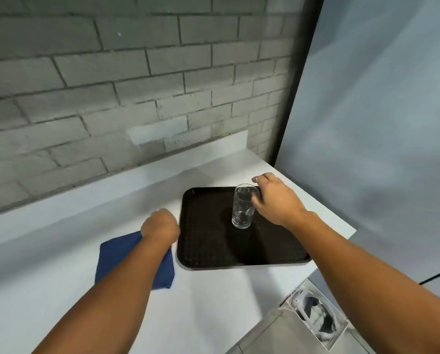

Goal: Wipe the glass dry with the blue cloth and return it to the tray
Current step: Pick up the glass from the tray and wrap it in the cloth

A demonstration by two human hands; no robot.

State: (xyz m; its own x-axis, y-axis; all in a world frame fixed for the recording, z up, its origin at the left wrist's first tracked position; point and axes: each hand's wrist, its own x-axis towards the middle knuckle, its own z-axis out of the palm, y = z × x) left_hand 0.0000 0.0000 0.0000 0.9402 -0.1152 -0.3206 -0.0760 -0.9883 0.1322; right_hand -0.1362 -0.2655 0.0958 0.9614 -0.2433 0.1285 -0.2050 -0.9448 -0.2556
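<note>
White countertop (213,302) runs along a grey brick wall (111,85) and carries all task items. Status: early stage, judged from the present layout; no wiping contact is visible.

1. Glass. The glass (244,206) stands upright on the dark tray (203,241), toward the tray's far right area. The right hand (275,198) is at its upper part: the fingers (258,178) are spread and curve around the far side of the rim, with the thumb on the near side. The hand is open around the glass; whether a firm grip has been made cannot be told. The base appears to rest on the tray.

2. Cloth. The blue cloth (111,261) lies folded on the countertop, just beside the tray's left edge. The left hand (160,226) is curled into a fist over the cloth's far corner, knuckles up. The fingertips are hidden under the hand, so a closed pinch on the fabric is probable but not confirmed.

3. Remaining steps, as judged:
- lift the glass clear of the tray;
- bring the cloth to it;
- wipe outside and inside;
- set the glass back upright on the tray.

4. Caution. Droplets seem to cling inside the glass wall; a wet surface may slip between the fingers.
</note>
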